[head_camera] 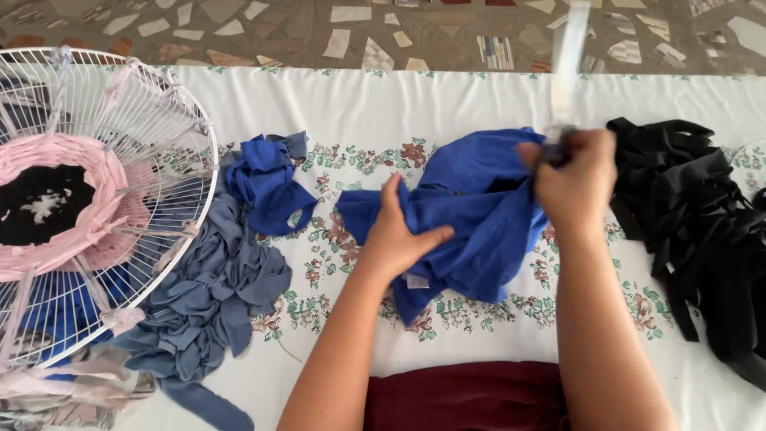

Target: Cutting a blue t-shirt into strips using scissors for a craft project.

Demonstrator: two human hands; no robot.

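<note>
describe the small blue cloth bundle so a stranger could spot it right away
Start at the round white wire fan guard at the left of the white flower-printed sheet. Just right of its rim lies the small knotted royal-blue cloth bundle, on top of a grey-blue strip pile. It is brighter than that pile, and no hand touches it.

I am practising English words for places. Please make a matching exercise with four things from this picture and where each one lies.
Things:
1. fan guard
2. black strips
3. blue cloth
4. maroon cloth

Places:
a. under both hands
b. far left
c. bottom edge, between the forearms
d. far right

Pairs: 1-b, 2-d, 3-a, 4-c
</note>
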